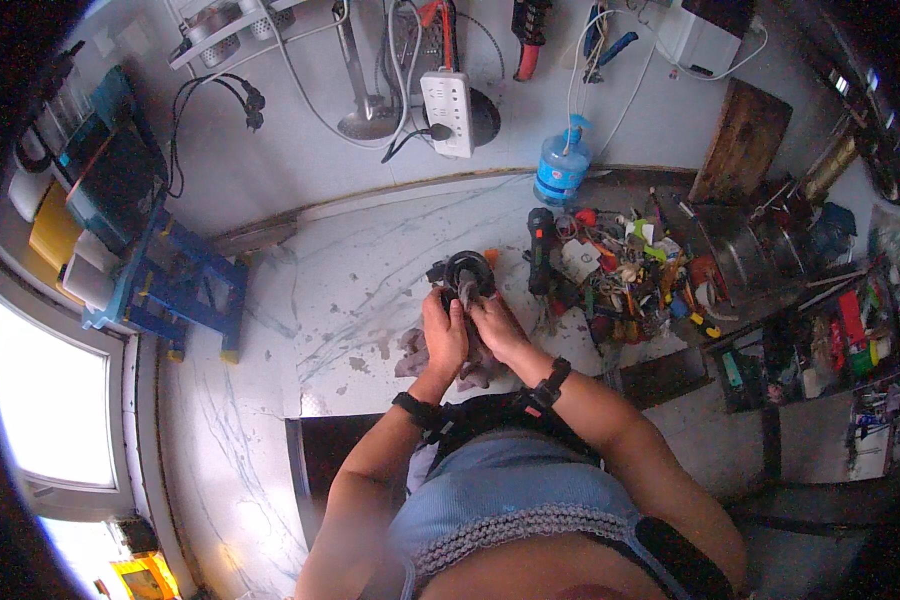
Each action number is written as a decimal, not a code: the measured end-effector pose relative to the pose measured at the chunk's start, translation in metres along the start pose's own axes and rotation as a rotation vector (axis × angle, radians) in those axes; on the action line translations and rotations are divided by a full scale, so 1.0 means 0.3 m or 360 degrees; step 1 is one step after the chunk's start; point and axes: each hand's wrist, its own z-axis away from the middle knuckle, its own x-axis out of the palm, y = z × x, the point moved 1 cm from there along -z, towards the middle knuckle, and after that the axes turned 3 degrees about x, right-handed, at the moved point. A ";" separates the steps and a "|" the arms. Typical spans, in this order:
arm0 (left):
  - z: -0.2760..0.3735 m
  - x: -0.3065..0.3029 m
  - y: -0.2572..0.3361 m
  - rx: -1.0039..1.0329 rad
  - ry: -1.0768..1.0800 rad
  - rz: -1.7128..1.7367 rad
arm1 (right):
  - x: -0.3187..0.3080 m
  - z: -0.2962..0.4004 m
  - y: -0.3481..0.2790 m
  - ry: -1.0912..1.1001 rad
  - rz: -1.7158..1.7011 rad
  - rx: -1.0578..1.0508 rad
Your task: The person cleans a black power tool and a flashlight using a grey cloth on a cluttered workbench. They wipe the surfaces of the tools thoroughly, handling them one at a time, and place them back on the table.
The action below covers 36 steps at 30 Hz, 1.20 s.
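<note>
Before me, both hands are close together over the white marble-patterned counter (360, 322). My left hand (444, 330) grips the near left side of a black ring-shaped object (471, 262), whose exact kind I cannot make out. In my right hand (499, 330) is a greyish cloth (466, 291), bunched against the inside of the ring. More of the same-coloured cloth (414, 356) lies rumpled on the counter below my hands. My fingers hide part of the black object. A black flashlight (540, 251) rests just to the right.
A heap of tools and small parts (630, 270) covers the counter's right side. Behind it stand a blue water bottle (562, 169) and a wooden board (742, 142). A blue step stool (187, 277) is at left. A white power strip (448, 112) hangs on the wall.
</note>
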 end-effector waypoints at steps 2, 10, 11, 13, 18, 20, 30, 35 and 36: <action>0.003 0.009 -0.001 -0.0028 -0.0024 0.0055 | 0.006 -0.006 0.045 -0.0020 -0.0068 0.0099; 0.012 0.011 -0.012 -0.0006 -0.0079 -0.0015 | 0.012 0.001 0.057 -0.0023 -0.0198 0.0172; 0.012 0.010 -0.011 -0.0004 -0.0083 -0.0017 | 0.008 0.004 0.052 -0.0038 -0.0188 0.0189; 0.013 0.012 -0.009 -0.0005 -0.0086 -0.0019 | 0.007 0.009 0.055 -0.0040 -0.0197 0.0215; 0.010 0.008 0.000 -0.0053 -0.0109 -0.0020 | 0.014 0.006 0.059 -0.0030 -0.0308 0.0292; 0.012 0.008 0.005 -0.0066 -0.0104 -0.0004 | 0.011 0.007 0.062 -0.0042 -0.0270 0.0295; -0.006 -0.027 0.034 -0.0095 -0.0322 -0.0156 | -0.003 -0.008 0.055 -0.0009 -0.0479 0.0301; -0.001 -0.028 -0.001 -0.0122 -0.0390 -0.0176 | -0.016 -0.022 0.016 -0.0083 -0.0667 0.0437; -0.003 -0.030 0.007 -0.0091 -0.0373 -0.0142 | -0.025 -0.021 0.004 -0.0105 -0.0688 0.0453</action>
